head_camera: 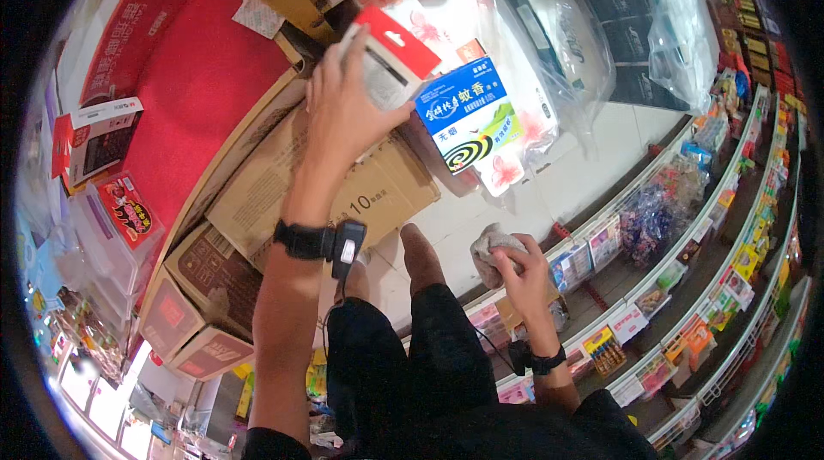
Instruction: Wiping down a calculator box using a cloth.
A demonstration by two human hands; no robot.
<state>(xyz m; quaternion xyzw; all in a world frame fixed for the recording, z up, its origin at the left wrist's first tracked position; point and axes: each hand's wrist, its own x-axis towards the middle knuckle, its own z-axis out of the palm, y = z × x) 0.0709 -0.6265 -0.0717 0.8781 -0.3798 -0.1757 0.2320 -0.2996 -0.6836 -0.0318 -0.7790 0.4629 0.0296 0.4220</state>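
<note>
My left hand (344, 96) grips a red and white carton (393, 54) with a grey panel and a hang-hole, above the cardboard boxes and beside the red-topped counter. Right next to it, a blue, white and green mosquito coil box (467, 114) leans against plastic-wrapped packs with pink flowers (438, 3). In my right hand (524, 270), lower and to the right, is a crumpled greyish cloth (494, 253), pinched between thumb and fingers over the tiled floor. Both wrists wear black straps with small devices.
The red counter top (199, 61) bears a red and white box (96, 138) and a clear plastic container (106, 215). Cardboard boxes (386, 183) lie below its edge. Dark wrapped packs (634, 35) stand at the upper right. Shelves of small packaged goods (682, 325) curve along the right side.
</note>
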